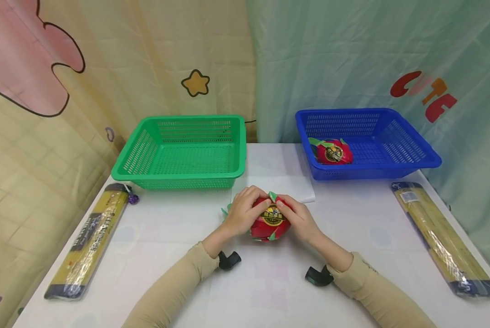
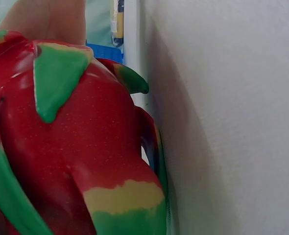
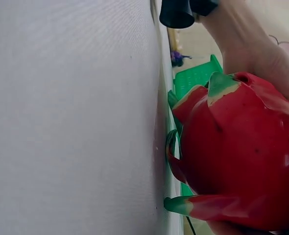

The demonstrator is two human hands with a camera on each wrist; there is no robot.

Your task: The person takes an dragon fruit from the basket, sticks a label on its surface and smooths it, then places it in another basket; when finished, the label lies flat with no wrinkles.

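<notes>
Both hands hold a red dragon fruit [image 1: 263,230] with green-tipped scales and a round black-and-gold label, above the middle of the white table. My left hand [image 1: 242,212] grips its left side, thumb beside the label. On the opposite side my right hand [image 1: 303,222] grips it, with the thumb near the label's right edge. Glossy red skin of the dragon fruit [image 2: 105,132] fills much of the left wrist view. In the right wrist view the dragon fruit [image 3: 237,147] hides most of the fingers. A second labelled dragon fruit [image 1: 343,152] lies in the blue basket [image 1: 364,172].
A green basket [image 1: 179,176] stands at the back left, the blue one at the back right. Yellow-and-navy wrapped packages, one left [image 1: 90,243] and one right [image 1: 441,237], lie along the table's sides. A white sheet [image 1: 306,191] lies behind the hands.
</notes>
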